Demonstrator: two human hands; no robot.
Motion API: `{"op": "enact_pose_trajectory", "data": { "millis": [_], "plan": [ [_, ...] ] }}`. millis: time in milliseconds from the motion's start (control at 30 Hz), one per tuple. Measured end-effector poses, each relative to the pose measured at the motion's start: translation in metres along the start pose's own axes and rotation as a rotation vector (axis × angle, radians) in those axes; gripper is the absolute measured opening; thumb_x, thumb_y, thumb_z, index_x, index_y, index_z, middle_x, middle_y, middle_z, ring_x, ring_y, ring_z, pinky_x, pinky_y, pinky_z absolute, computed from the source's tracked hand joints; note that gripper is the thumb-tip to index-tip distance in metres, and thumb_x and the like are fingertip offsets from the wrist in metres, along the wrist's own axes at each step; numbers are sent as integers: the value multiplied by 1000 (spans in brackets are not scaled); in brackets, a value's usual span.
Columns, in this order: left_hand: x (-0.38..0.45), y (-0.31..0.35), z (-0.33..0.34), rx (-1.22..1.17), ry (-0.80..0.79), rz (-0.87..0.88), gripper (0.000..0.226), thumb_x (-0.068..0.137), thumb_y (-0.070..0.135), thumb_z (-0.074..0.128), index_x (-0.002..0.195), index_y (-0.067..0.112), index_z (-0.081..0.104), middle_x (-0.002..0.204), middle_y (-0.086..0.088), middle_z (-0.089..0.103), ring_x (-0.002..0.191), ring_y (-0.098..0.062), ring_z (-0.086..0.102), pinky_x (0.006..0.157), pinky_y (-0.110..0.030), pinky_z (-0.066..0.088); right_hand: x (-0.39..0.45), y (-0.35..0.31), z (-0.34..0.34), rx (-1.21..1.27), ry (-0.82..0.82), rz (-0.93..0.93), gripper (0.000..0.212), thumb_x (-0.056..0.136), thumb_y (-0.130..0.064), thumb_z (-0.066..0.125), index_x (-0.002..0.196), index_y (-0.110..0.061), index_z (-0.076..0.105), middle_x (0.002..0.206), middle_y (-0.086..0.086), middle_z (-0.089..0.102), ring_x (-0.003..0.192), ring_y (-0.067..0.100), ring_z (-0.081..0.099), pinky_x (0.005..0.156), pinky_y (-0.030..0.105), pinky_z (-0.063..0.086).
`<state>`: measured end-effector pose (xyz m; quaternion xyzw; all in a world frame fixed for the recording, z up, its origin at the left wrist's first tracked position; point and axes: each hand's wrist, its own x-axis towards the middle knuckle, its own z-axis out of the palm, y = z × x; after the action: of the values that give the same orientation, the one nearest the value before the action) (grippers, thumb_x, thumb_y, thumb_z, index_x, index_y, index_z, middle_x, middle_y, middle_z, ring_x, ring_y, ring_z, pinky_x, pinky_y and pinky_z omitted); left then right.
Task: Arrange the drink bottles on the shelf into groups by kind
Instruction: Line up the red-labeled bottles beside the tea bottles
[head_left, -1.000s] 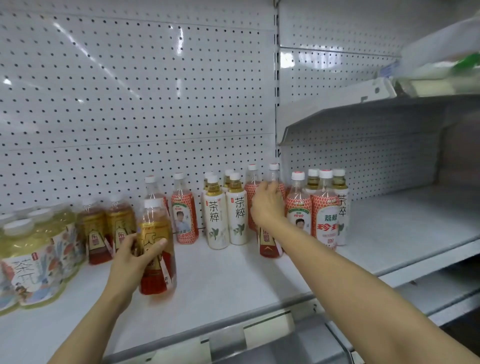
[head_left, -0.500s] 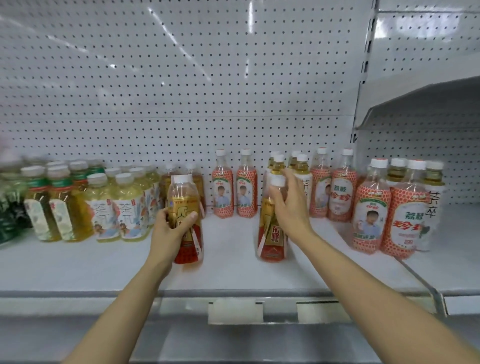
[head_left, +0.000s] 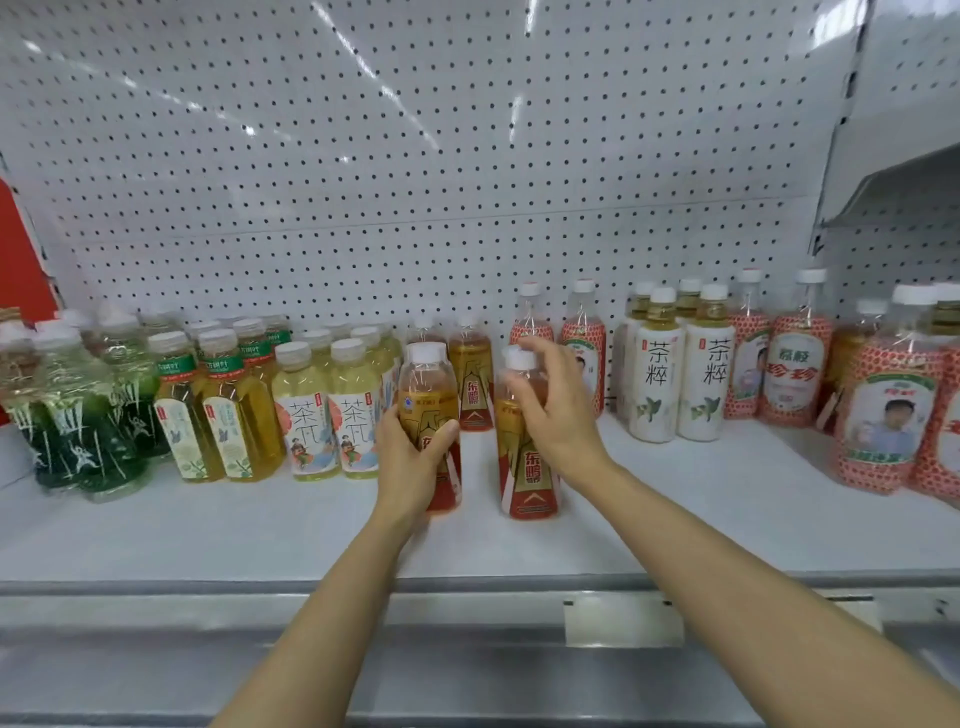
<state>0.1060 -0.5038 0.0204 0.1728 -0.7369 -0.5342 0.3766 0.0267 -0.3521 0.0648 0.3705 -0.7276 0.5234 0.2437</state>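
Bottles on the shelf (head_left: 675, 519) — counted by kind

Three amber bottles with red-gold labels (head_left: 527, 467) show plainly, two white-labelled tea bottles (head_left: 653, 384) in front — further ones behind them and the crowded green rows cannot be counted.

Head cam, close, faces fwd/down at shelf (head_left: 675, 525) (single view).
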Motion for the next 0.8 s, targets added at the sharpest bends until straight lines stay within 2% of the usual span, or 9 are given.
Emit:
{"op": "enact_pose_trajectory", "data": {
  "millis": [67,133,233,333,433,600,800],
  "plan": [
    [2,-5,-3,19,-15,12,61,88,36,72,135,17,40,130,-5,52,118,-21,55,103,-45,48,-1,1,0,-8,16,8,45,95,-40,54,134,-22,44,131,-3,48,119,9,46,101,37,42],
    [4,-12,-9,44,-58,27,67,86,37,73,139,19,37,134,-2,50,121,-18,53,103,-41,47,-8,4,-1,20,13,59,61,89,-46,60,140,-26,35,136,-6,46,123,9,45,102,34,41],
    [2,-27,-19,194,-138,15,76,78,41,79,138,22,36,134,0,51,119,-18,56,99,-41,51,-32,10,1,61,-100,237,87,77,-45,75,145,-30,23,132,-13,47,122,8,49,97,28,41],
    [1,-41,-21,437,-185,1,77,77,45,78,135,16,36,136,-6,50,120,-27,57,98,-44,52,-46,16,3,-28,-219,416,84,69,-42,83,136,-24,35,119,-10,56,110,12,57,86,25,44],
    [12,-39,-13,514,-190,-31,74,82,40,77,136,10,36,137,-9,50,122,-30,54,97,-41,48,-35,14,12,-103,-219,486,83,66,-43,85,131,-18,39,113,-5,57,101,14,56,84,28,47],
    [35,-35,4,565,-150,-74,74,87,33,73,139,1,30,142,-19,46,128,-36,49,102,-44,45,-7,30,57,-92,-178,475,76,70,-41,83,123,-11,38,121,4,59,111,23,58,92,38,50],
    [53,-35,18,619,-128,-141,69,89,30,68,134,2,25,135,-22,51,117,-39,57,93,-45,49,21,55,92,-101,-156,487,86,70,-48,80,130,-7,34,126,12,56,116,29,55,97,45,49]
  ]
}}
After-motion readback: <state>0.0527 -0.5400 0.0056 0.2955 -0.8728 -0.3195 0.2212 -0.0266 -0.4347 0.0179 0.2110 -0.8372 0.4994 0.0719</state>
